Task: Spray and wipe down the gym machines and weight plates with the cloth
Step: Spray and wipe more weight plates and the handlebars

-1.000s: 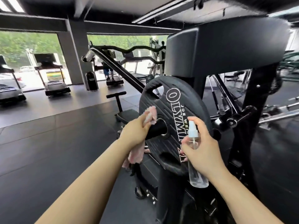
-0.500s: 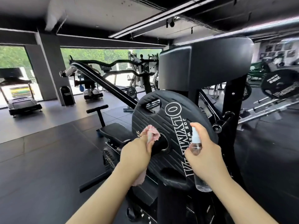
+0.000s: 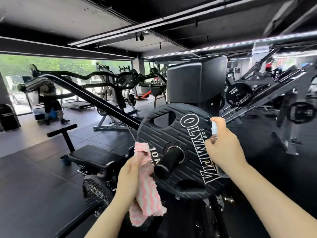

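My left hand (image 3: 130, 176) grips the pink striped cloth (image 3: 145, 184) at the weight plate's (image 3: 173, 134) seven o'clock. My right hand (image 3: 221, 148) holds the spray bottle (image 3: 214, 128) against its two o'clock edge.

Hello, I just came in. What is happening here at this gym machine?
A person is cleaning a black weight plate loaded on a gym machine. The right hand holds a small spray bottle up against the plate's printed face. The left hand grips a pink and white striped cloth beside the plate's lower left edge, next to the black peg through its centre.
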Motion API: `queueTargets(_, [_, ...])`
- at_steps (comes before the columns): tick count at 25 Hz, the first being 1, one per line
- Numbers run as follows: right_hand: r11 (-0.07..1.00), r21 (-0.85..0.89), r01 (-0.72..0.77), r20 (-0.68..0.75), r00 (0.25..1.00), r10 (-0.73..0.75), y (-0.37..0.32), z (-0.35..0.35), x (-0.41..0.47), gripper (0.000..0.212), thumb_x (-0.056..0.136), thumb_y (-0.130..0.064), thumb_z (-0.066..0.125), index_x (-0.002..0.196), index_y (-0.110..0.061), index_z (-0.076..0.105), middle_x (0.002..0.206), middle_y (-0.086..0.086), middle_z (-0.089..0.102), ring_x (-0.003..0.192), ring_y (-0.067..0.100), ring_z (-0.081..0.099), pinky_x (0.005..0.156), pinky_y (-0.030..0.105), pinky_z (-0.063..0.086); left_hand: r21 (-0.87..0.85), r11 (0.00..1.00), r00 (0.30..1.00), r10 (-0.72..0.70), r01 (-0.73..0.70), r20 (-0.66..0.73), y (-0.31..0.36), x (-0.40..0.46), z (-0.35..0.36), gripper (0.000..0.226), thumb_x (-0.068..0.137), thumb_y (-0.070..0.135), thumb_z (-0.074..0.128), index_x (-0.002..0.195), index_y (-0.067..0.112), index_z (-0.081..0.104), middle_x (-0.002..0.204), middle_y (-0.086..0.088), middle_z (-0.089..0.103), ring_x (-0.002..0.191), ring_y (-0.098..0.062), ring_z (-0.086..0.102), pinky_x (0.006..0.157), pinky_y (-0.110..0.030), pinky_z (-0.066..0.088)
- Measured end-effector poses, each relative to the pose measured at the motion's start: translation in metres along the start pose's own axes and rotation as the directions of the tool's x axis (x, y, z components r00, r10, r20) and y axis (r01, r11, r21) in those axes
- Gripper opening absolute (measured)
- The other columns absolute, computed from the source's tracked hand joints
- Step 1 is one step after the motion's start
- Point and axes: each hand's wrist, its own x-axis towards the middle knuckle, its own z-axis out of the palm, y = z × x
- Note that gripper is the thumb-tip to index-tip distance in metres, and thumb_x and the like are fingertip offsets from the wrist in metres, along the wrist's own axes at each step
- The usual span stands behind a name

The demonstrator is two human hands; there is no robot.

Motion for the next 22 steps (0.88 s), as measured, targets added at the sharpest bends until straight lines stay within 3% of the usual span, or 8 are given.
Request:
queueTargets(2, [0.996,-0.069,0.052,0.034,0.998,-0.05,-0.009,0.004,-0.002,0.062,0.085,-0.007,0.048,0.14,-0.029,0.028,0.095,0.007,0.055,0.087,0.032,0.052,0.07,0.033,0.037,-0.072,0.995,0.997,-0.074,0.075,0.021,-0.006,-0.006,-0.011,0.028,0.098,0.025,0.043,0.082,0.018,0.065,0.069,0.008,0.068,0.064,0.001,0.062,0.056,-0.008,0.045])
queueTargets(4, [0.989,-0.089,0.115,0.102,0.989,-0.105,-0.023,0.01,-0.001,0.069,0.085,-0.009,0.05,0.143,-0.036,0.023,0.092,0.003,0.053,0.086,0.028,0.052,0.073,0.033,0.038,-0.127,0.983,0.99,-0.124,0.132,0.067,-0.013,-0.013,-0.019,0.028,0.098,0.023,0.043,0.083,0.012,0.065,0.062,0.008,0.069,0.06,-0.003,0.063,0.05,-0.009,0.045])
queueTargets(9, [0.949,-0.045,0.312,0.374,0.886,-0.273,-0.068,0.037,0.013,0.06,0.081,-0.007,0.052,0.131,-0.033,0.034,0.071,-0.006,0.051,0.067,0.013,0.05,0.067,0.031,0.043,-0.142,0.976,0.98,-0.144,0.163,0.135,-0.023,-0.023,-0.035,0.031,0.098,0.03,0.043,0.086,0.014,0.067,0.078,-0.001,0.072,0.065,-0.003,0.065,0.061,-0.021,0.047])
queueTargets(13, [0.922,-0.106,0.373,0.44,0.849,-0.293,-0.085,0.046,0.02,0.055,0.081,-0.005,0.05,0.129,-0.029,0.035,0.071,-0.007,0.048,0.07,0.017,0.05,0.068,0.036,0.045,-0.211,0.958,0.973,-0.165,0.196,0.159,-0.017,-0.031,-0.044,0.031,0.099,0.028,0.043,0.091,0.006,0.064,0.063,0.002,0.069,0.053,-0.007,0.063,0.046,-0.018,0.047])
queueTargets(18, [0.886,-0.026,0.463,0.586,0.725,-0.362,-0.08,0.047,-0.005,0.068,0.079,-0.004,0.049,0.138,-0.035,0.034,0.067,-0.014,0.045,0.069,0.014,0.05,0.072,0.034,0.047,-0.208,0.961,0.98,-0.164,0.185,0.112,-0.02,-0.035,-0.055,0.029,0.098,0.029,0.044,0.092,0.008,0.064,0.065,0.005,0.067,0.054,-0.005,0.063,0.048,-0.018,0.047])
queueTargets(20, [0.888,-0.06,0.456,0.612,0.72,-0.328,-0.071,0.049,-0.01,0.066,0.079,-0.003,0.049,0.136,-0.032,0.033,0.068,-0.012,0.046,0.07,0.016,0.05,0.072,0.036,0.047,-0.198,0.96,0.979,-0.181,0.197,0.099,-0.023,-0.036,-0.056,0.027,0.098,0.028,0.044,0.091,0.011,0.064,0.068,0.004,0.068,0.055,-0.004,0.064,0.047,-0.016,0.047])
queueTargets(22, [0.918,-0.087,0.387,0.576,0.771,-0.27,-0.055,0.052,-0.013,0.064,0.079,-0.003,0.049,0.134,-0.03,0.032,0.069,-0.008,0.049,0.07,0.018,0.051,0.07,0.037,0.047,-0.166,0.967,0.979,-0.181,0.196,0.098,-0.027,-0.036,-0.057,0.028,0.098,0.03,0.044,0.093,0.013,0.065,0.077,0.001,0.069,0.068,-0.01,0.066,0.058,-0.021,0.051])
